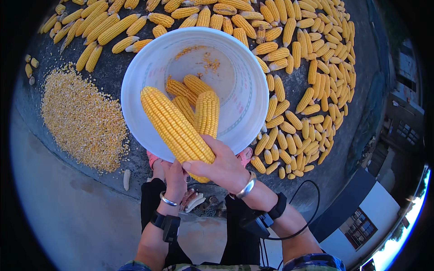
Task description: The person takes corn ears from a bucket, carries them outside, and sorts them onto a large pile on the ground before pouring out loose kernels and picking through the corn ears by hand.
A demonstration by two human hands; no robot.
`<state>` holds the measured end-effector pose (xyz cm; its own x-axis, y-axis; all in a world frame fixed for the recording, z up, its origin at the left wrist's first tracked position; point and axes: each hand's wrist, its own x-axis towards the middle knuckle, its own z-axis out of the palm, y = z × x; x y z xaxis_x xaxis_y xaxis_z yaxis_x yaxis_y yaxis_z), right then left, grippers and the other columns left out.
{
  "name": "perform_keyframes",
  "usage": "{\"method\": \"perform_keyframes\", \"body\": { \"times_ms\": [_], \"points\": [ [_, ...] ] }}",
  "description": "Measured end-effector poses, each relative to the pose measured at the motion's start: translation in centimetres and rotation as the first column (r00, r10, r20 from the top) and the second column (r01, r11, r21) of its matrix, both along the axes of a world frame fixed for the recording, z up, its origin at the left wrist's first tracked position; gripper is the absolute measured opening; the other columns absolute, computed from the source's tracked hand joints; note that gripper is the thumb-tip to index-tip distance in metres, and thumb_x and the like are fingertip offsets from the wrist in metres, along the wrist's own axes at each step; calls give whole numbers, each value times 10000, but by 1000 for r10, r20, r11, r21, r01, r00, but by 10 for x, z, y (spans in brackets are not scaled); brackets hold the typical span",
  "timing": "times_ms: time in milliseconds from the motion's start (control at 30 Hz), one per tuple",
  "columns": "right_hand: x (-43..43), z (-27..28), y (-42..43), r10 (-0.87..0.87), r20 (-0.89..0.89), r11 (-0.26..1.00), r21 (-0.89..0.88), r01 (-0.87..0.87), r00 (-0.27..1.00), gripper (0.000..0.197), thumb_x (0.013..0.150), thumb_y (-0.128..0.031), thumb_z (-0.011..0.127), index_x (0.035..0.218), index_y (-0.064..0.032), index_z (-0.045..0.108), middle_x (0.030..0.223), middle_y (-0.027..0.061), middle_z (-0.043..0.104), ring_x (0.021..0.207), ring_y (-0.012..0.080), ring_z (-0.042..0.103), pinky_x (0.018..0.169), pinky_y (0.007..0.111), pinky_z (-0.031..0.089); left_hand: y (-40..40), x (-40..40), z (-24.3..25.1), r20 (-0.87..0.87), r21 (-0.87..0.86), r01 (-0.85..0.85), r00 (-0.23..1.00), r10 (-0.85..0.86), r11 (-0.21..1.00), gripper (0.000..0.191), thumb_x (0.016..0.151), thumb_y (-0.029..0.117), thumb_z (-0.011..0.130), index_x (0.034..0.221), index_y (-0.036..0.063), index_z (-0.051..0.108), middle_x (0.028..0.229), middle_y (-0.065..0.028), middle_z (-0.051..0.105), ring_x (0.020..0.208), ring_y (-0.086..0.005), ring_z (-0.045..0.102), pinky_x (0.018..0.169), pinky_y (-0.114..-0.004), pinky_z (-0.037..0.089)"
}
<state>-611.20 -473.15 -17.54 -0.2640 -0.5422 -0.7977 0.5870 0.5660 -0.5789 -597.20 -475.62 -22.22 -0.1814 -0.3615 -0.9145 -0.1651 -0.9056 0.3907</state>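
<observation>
My right hand (220,166) grips a large yellow ear of corn (173,125) near its lower end, tilted over the near left part of a white plastic basin (251,125). Just beneath the same ear, my left hand (174,178) is at the basin's near edge; its fingers are partly hidden, and whether they grip the rim or the ear cannot be told. Several ears of corn (207,113) lie inside the basin, with loose kernels (211,63) on its floor.
Left of the basin is a heap of shelled kernels (83,118). Many ears of corn (301,128) cover the dark ground beyond and to the right. Bare cobs (195,202) lie between my legs, another cob (126,179) to the left. A black cable (317,203) loops beside my right forearm.
</observation>
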Motion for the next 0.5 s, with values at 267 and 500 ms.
{"method": "perform_keyframes", "body": {
  "times_ms": [267, 500],
  "points": [
    [-6, -68, -23, 182, -234, 950, 293, -109, 955, 713, 679, -460, 655, 1164, 40, 503, 1001, 216, 611, 920, 333, 600, 805, 381, 466, 17, 1, -11, -28, -73, 62, 998, -64, 995, 136, 839, 174, 569, 874, 45, 543, 756, -17, 568, 562, -52, 528, 444, -182, 395],
    [-15, 5, 70, -45, -265, 951, -307, -40, 963, 290, 833, -84, 577, 1096, 36, 554, 956, 133, 625, 776, 190, 636, 690, 275, 510, 26, 5, -29, 18, -188, -57, 998, 62, 981, 223, 836, 186, 533, 1019, 59, 517, 802, -11, 572, 574, -78, 531, 446, -192, 392]
  ]
}}
